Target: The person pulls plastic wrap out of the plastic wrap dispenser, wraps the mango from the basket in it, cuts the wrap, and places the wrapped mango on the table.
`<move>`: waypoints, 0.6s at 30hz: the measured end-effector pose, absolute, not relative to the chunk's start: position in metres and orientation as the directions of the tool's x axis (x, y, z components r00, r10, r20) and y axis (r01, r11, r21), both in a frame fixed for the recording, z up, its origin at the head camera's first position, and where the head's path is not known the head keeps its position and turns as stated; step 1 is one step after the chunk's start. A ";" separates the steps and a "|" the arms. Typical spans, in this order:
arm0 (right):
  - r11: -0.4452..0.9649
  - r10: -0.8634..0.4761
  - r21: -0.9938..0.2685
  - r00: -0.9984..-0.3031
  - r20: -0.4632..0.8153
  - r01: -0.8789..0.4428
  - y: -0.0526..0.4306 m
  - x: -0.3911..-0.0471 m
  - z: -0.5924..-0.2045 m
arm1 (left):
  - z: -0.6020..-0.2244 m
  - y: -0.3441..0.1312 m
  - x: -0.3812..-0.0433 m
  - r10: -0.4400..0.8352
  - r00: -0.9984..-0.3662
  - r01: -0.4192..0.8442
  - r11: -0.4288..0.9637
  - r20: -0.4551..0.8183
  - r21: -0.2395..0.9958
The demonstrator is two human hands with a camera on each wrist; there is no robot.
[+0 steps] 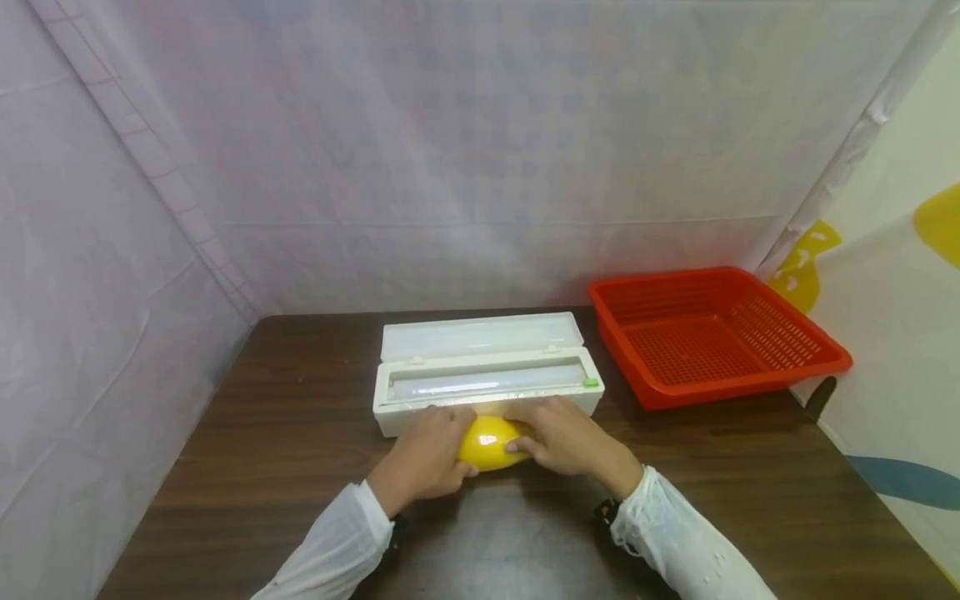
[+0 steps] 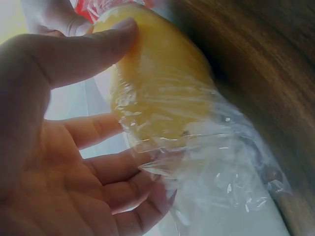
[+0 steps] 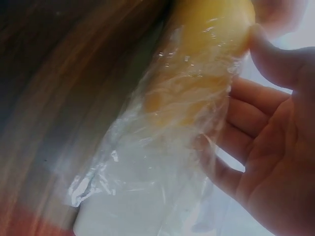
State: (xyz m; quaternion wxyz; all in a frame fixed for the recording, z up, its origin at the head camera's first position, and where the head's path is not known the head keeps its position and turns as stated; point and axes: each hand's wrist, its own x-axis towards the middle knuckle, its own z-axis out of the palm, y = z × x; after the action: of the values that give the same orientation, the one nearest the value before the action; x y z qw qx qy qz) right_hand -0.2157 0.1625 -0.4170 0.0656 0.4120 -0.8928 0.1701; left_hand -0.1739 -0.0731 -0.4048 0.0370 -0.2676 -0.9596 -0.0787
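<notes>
A smooth, rounded yellow fruit [image 1: 487,443], its exact kind unclear, lies between both hands just in front of the white cling film dispenser [image 1: 489,404]. My left hand [image 1: 429,454] grips its left end, the thumb on the near side and the fingers around the far side. From the right, my right hand [image 1: 566,437] holds the other end in the same way. Clear cling film [image 2: 216,152] covers the fruit and spreads wrinkled past its ends, as both wrist views show. More film [image 3: 138,147] hangs loose beside the right fingers.
The dispenser's lid [image 1: 482,336] stands open behind its film roll [image 1: 487,382], with a green cutter piece [image 1: 592,382] at the right end. A red plastic basket [image 1: 645,367] sits at the back right of the brown wooden table [image 1: 300,433]. White sheets [image 1: 480,150] hang around.
</notes>
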 end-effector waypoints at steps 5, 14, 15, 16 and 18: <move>0.604 -0.714 -0.251 -0.653 0.252 -0.757 0.161 -0.213 -0.411 | -0.401 -0.071 -0.171 0.478 -0.871 0.490 0.860 0.112 0.143; 0.557 -0.694 -0.304 -0.634 0.340 -0.773 0.169 -0.217 -0.401 | -0.400 -0.068 -0.167 0.449 -0.881 0.460 0.887 0.151 0.046; 0.555 -0.670 -0.320 -0.641 0.375 -0.768 0.173 -0.220 -0.400 | -0.400 -0.068 -0.167 0.450 -0.880 0.459 0.888 0.153 0.035; 0.557 -0.635 -0.343 -0.654 0.411 -0.756 0.177 -0.223 -0.399 | -0.400 -0.068 -0.167 0.451 -0.879 0.460 0.887 0.155 0.029; 0.583 -0.534 -0.386 -0.695 0.481 -0.715 0.187 -0.230 -0.398 | -0.401 -0.068 -0.167 0.456 -0.875 0.467 0.884 0.163 0.028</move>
State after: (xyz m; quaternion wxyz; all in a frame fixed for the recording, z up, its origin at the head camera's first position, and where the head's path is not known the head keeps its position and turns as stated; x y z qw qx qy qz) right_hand -0.2300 0.1871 -0.3985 0.1589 0.3567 -0.8754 0.2851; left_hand -0.1671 -0.0679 -0.4006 0.0760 -0.2385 -0.9676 -0.0332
